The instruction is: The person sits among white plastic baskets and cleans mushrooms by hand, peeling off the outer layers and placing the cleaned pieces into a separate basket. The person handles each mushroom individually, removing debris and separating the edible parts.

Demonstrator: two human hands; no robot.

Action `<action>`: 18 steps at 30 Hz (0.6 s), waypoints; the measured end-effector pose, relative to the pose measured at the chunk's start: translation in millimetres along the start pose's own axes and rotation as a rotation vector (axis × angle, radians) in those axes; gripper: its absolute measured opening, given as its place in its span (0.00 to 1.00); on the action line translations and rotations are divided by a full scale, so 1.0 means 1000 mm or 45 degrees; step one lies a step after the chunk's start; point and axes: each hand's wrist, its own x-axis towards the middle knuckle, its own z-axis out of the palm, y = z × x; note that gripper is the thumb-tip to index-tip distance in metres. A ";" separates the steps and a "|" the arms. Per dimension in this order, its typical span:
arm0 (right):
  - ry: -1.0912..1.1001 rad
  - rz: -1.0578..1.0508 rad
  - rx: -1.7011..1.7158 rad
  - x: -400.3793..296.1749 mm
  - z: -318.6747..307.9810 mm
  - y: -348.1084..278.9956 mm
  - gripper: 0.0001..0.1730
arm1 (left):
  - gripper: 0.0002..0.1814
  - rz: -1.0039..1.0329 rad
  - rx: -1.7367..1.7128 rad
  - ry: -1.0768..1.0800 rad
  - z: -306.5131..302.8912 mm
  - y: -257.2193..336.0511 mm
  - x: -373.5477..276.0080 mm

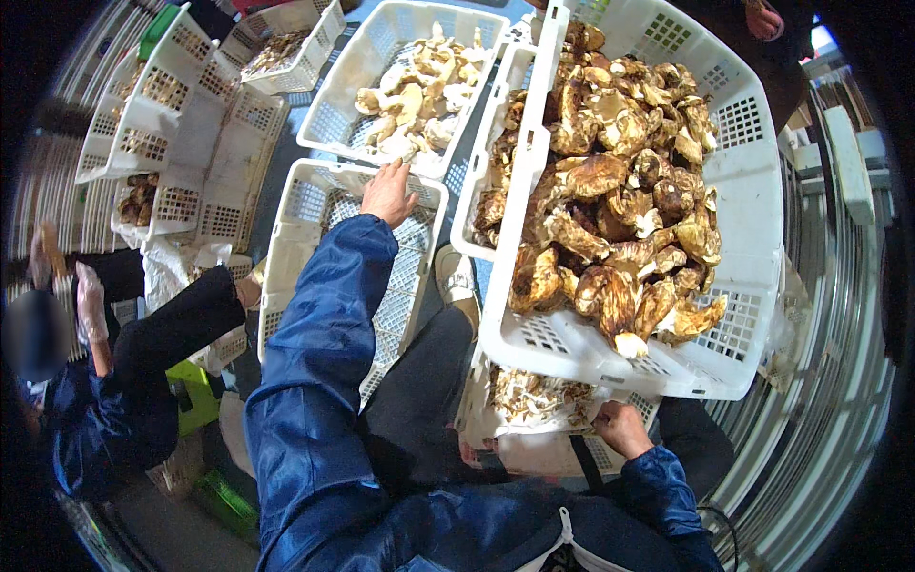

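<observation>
My left hand [388,193] reaches forward over the touching rims of two white plastic crates. Its thumb stands apart from the fingers, and I see nothing in it. Just beyond the fingertips, pale trimmed mushrooms [418,100] lie in the far crate [325,118]. Under my forearm stands the near crate [282,214], its lattice floor partly showing. My right hand [623,429] is curled at the edge of a low basket [647,406] of mushroom trimmings [532,397]; whether it grips anything is hidden. Above it, a large crate [743,179] holds a heap of brown, untrimmed mushrooms [615,193].
Beneath the large crate sits another crate [475,232] of brown mushrooms. More white crates [168,125] stand at the left, beside a seated person [93,400] wearing a glove. Another person's hand [763,20] shows at the top right. My shoe [455,275] is between the crates.
</observation>
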 end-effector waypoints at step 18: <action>0.012 -0.371 -0.019 0.006 0.028 0.053 0.13 | 0.15 0.105 0.050 -0.004 0.016 0.010 0.042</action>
